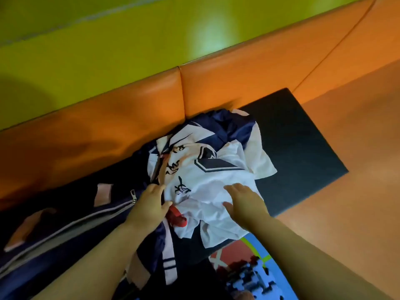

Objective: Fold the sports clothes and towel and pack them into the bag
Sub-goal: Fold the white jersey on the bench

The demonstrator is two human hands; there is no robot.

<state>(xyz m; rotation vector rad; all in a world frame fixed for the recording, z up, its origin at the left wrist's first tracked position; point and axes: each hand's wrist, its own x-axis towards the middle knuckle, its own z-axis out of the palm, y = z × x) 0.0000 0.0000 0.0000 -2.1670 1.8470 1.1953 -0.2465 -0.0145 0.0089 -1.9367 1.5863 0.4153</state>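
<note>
Shirt: white, printed, crumpled on navy clothes, centre.
Bag: navy, 8 o'clock; contents unseen.
Left hand: flat, shirt's 9 o'clock edge.
Right hand: spread flat, shirt's 5 o'clock.

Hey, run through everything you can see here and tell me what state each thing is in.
white shirt: crumpled, unfolded, on top of the pile.
navy garment: bunched under the shirt, unfolded.
bag: left of the pile, zip looks open.
left hand: open, on the shirt's left edge.
right hand: open, fingers spread on the shirt.
</note>
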